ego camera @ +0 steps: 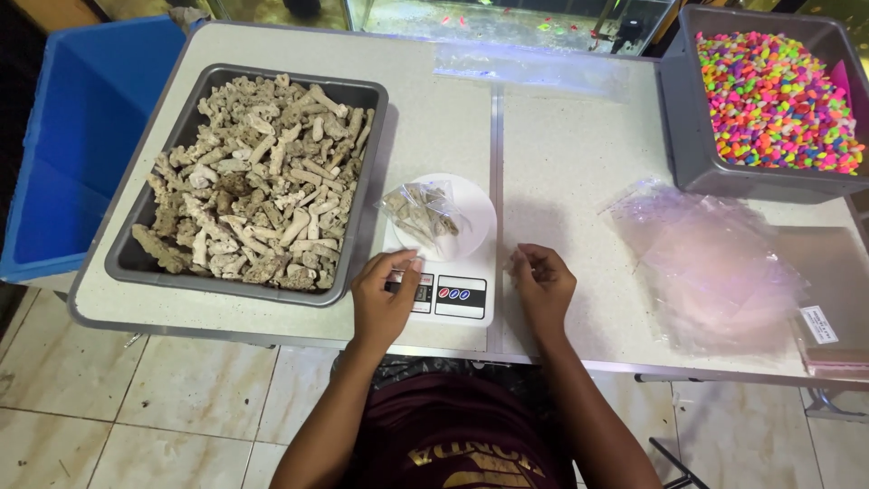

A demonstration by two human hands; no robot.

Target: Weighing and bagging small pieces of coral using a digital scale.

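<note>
Currently left hand rests open-fingered on the white digital kitchen scale, right hand loosely curled, empty; keep fingers off the round pan while the small clear plastic bag of coral pieces settles.

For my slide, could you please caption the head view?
Left hand touches a white scale holding a small bag; right hand rests beside it.

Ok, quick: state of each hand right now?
Left hand: empty, fingers resting on the white scale.
Right hand: loosely curled on the table; contents cannot be told.
</note>
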